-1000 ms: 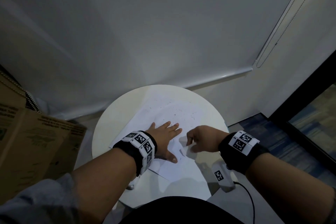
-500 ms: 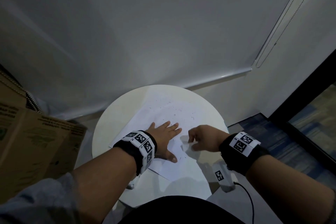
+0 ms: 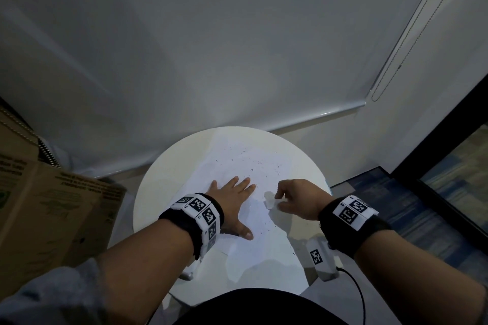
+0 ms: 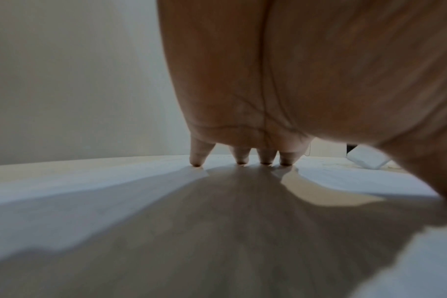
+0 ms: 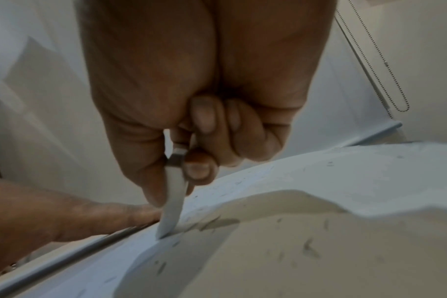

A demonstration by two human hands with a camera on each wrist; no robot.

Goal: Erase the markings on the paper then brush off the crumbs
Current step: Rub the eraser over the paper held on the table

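eraser, a small white rubber block (image 5: 173, 203), pinched in my right hand (image 3: 297, 199), tip on the white paper sheet (image 3: 253, 166); my left hand (image 3: 232, 198) spreads flat beside it. i'd rub short, light strokes.

cardboard box (image 3: 47, 208) crowding table's (image 3: 163, 179) left, far paper (image 3: 253, 161) unobstructed
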